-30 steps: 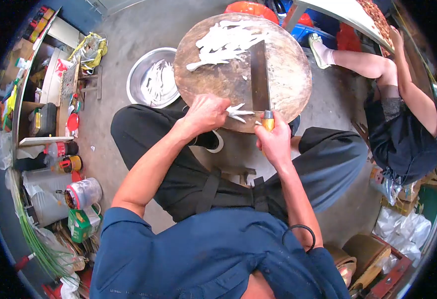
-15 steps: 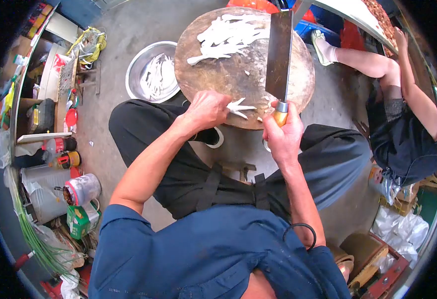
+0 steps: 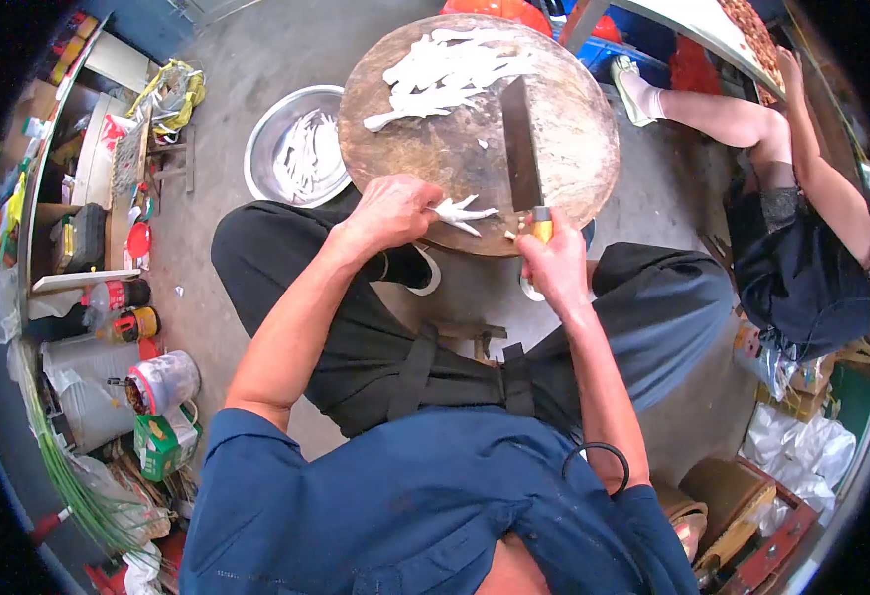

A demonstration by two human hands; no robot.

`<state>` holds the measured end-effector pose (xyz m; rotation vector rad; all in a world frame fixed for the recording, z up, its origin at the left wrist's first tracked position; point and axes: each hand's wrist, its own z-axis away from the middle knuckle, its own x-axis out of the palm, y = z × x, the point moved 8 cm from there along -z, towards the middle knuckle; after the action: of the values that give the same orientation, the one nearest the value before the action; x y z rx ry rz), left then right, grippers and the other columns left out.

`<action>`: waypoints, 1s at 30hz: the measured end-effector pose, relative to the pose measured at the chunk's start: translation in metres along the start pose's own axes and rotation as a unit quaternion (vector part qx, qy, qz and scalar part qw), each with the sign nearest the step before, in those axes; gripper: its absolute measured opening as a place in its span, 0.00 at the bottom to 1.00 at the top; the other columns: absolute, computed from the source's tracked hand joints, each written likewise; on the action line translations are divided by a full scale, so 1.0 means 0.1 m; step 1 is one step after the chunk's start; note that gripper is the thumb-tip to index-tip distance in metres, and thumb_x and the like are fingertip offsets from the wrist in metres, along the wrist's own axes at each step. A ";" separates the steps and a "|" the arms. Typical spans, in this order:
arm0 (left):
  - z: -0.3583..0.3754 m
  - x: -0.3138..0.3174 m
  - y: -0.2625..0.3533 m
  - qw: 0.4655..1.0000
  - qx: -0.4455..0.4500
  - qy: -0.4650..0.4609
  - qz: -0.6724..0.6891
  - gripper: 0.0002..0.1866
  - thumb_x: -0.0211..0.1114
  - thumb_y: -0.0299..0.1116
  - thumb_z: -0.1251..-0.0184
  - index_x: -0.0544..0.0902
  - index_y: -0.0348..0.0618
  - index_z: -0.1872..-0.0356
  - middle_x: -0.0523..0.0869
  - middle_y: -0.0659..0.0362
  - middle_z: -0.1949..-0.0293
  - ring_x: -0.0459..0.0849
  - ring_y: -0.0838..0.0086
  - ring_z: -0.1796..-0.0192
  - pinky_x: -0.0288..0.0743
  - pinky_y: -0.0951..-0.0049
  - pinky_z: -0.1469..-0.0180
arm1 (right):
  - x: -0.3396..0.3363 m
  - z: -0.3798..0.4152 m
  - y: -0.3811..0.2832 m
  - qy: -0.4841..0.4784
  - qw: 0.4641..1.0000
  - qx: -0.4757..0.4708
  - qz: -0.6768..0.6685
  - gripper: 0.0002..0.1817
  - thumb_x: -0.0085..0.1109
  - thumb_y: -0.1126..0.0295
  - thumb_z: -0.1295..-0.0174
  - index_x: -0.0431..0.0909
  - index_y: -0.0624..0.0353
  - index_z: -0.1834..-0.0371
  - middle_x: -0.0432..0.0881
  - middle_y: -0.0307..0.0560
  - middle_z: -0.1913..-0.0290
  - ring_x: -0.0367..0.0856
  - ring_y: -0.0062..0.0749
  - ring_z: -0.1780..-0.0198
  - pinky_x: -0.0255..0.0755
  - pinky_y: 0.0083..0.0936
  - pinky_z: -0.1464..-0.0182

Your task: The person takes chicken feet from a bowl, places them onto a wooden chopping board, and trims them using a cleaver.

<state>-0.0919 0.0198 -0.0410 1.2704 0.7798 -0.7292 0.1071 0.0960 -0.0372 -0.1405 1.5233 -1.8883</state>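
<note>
My left hand is closed round one end of a white chicken foot, whose spread toes point right over the near edge of a round wooden chopping block. In my right hand is a cleaver, gripped by its yellowish handle. Its dark blade points away from me, low over the block and right of the toes. Small pale bits lie near the handle. A pile of chicken feet covers the far left part of the block.
Left of the block, a metal basin on the floor holds more chicken feet. Another person's leg and arm are at the right, by a raised tray of reddish pieces. Shelves with jars and bottles line the left side.
The cleaver has come down and left toward the block, its blade turned so less of its broad face shows. My left hand still holds the chicken foot, and the view has shifted slightly.
</note>
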 end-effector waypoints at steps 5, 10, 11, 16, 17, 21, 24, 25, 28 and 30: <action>-0.04 -0.03 0.08 0.996 0.052 0.074 0.011 0.10 0.65 0.37 0.40 0.83 0.41 0.64 0.86 0.47 0.65 0.84 0.50 0.56 0.76 0.52 0.55 | -0.02 -0.02 0.01 0.022 0.999 -0.007 -0.042 0.14 0.61 0.75 0.44 0.75 0.66 0.56 0.78 0.42 0.78 0.75 0.22 0.84 0.68 0.23 0.81; -0.07 -0.03 0.03 1.000 0.001 0.011 -0.016 0.10 0.65 0.38 0.41 0.82 0.40 0.67 0.84 0.45 0.69 0.84 0.47 0.59 0.75 0.50 0.58 | 0.10 0.09 0.05 0.014 0.998 -0.019 -0.064 0.13 0.60 0.77 0.44 0.74 0.64 0.55 0.75 0.38 0.79 0.72 0.19 0.85 0.66 0.20 0.82; -0.07 -0.01 0.02 1.000 -0.008 0.000 -0.020 0.11 0.64 0.38 0.41 0.82 0.40 0.68 0.84 0.45 0.70 0.84 0.46 0.61 0.75 0.49 0.58 | 0.14 0.11 0.06 0.003 0.999 -0.018 -0.049 0.13 0.60 0.76 0.44 0.74 0.65 0.55 0.75 0.38 0.79 0.73 0.19 0.85 0.66 0.21 0.82; -0.07 -0.01 0.02 1.000 -0.004 0.004 -0.017 0.11 0.64 0.38 0.41 0.82 0.40 0.69 0.83 0.44 0.72 0.83 0.46 0.62 0.75 0.49 0.60 | 0.25 0.17 0.14 -0.009 1.000 -0.004 -0.008 0.13 0.59 0.75 0.46 0.74 0.66 0.57 0.76 0.41 0.80 0.75 0.22 0.85 0.68 0.24 0.82; -0.07 0.00 0.02 1.000 -0.004 0.004 -0.015 0.10 0.64 0.38 0.41 0.82 0.40 0.69 0.83 0.44 0.72 0.83 0.46 0.62 0.75 0.49 0.60 | 0.24 0.16 0.13 -0.009 1.000 -0.004 -0.008 0.13 0.59 0.75 0.46 0.74 0.66 0.57 0.76 0.41 0.80 0.75 0.22 0.85 0.68 0.24 0.82; -0.06 -0.02 0.07 1.000 0.000 0.005 -0.007 0.10 0.64 0.37 0.41 0.82 0.40 0.69 0.83 0.44 0.72 0.83 0.45 0.62 0.74 0.49 0.60 | 0.23 0.01 0.06 -0.019 0.999 0.000 0.038 0.13 0.58 0.72 0.47 0.74 0.67 0.61 0.79 0.49 0.79 0.79 0.30 0.83 0.72 0.30 0.79; -0.05 0.00 0.06 0.999 -0.002 -0.007 -0.035 0.09 0.65 0.36 0.42 0.83 0.40 0.67 0.84 0.45 0.71 0.83 0.46 0.61 0.75 0.50 0.59 | 0.30 -0.31 0.04 -0.009 0.998 -0.033 0.051 0.13 0.59 0.70 0.47 0.73 0.68 0.63 0.81 0.54 0.78 0.82 0.35 0.82 0.76 0.34 0.78; -0.04 -0.01 0.04 1.000 -0.006 -0.004 -0.016 0.09 0.65 0.36 0.42 0.84 0.41 0.66 0.84 0.45 0.70 0.84 0.47 0.60 0.75 0.51 0.58 | 0.30 -0.37 0.01 0.007 0.996 -0.063 0.055 0.13 0.59 0.70 0.47 0.73 0.67 0.62 0.80 0.53 0.78 0.81 0.33 0.82 0.75 0.33 0.79; -0.03 -0.01 -0.01 1.000 -0.013 -0.002 -0.007 0.09 0.66 0.35 0.42 0.85 0.42 0.65 0.85 0.46 0.68 0.84 0.48 0.58 0.76 0.52 0.56 | 0.25 -0.37 0.09 -0.027 1.000 0.001 -0.009 0.12 0.59 0.72 0.47 0.73 0.65 0.60 0.79 0.48 0.78 0.79 0.28 0.83 0.73 0.29 0.80; -0.04 0.01 -0.03 1.000 -0.014 -0.005 -0.014 0.09 0.66 0.35 0.42 0.85 0.42 0.64 0.85 0.46 0.66 0.84 0.49 0.57 0.76 0.53 0.55 | 0.22 -0.31 0.17 -0.028 0.998 0.015 -0.048 0.13 0.58 0.73 0.46 0.74 0.63 0.58 0.77 0.42 0.79 0.76 0.24 0.84 0.71 0.26 0.82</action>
<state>-0.0945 0.0236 -0.0437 1.2325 0.7988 -0.7433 0.0834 0.1079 -0.0692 -0.2566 1.4739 -1.9648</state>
